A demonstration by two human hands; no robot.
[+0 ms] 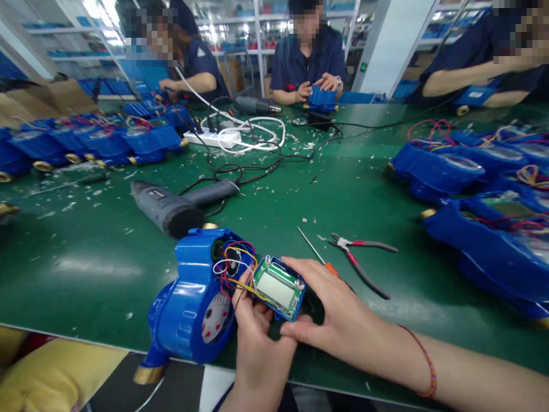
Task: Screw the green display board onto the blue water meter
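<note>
The view sits on the person's head and faces forward and down across a green bench (pixel 86 269). It is very near the left hand (pixel 261 343) and right hand (pixel 343 309), which fill the lower middle of the frame with a blue meter (pixel 193 309) and its circuit board (pixel 278 288). The bench's near edge slants across the lower left. The wide lens reaches the far side, where co-workers (pixel 309 57) sit facing the camera, with shelves (pixel 231 20) along the top, leaning outward.
</note>
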